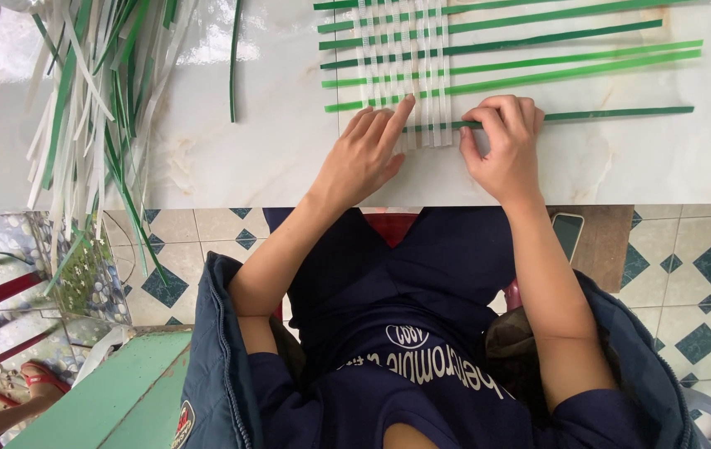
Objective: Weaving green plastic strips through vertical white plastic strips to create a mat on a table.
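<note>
From the head camera, looking down, a person sits at a white marble-like table (231,158) and works on a woven mat of plastic strips (409,75). The mat lies flat on the far part of the table. Long green strips (555,58) run sideways, and narrow white strips (422,50) cross them over and under.

The left hand (364,158) lies on the table at the near edge of the weave. Its fingers are stretched out and it grips nothing; the index finger presses on the ends of the white strips, probably so that they stay flat and do not slide.

The right hand (505,145) is just beside it, on the right side of the weave. Its fingers are curled down over the nearest green strip (621,111), the dark one at the near edge, and seem to pinch it against the table. I think this hold keeps the strip straight and tight against the white ones, while its long end lies free to the right.

At the left side of the table a loose bundle of green and white strips (89,108) hangs over the edge, well apart from the hands. One single green strip (234,66) lies alone between the bundle and the weave. Below the table there is a tiled floor (688,258), and a phone (569,233) lies near the person's right arm.
</note>
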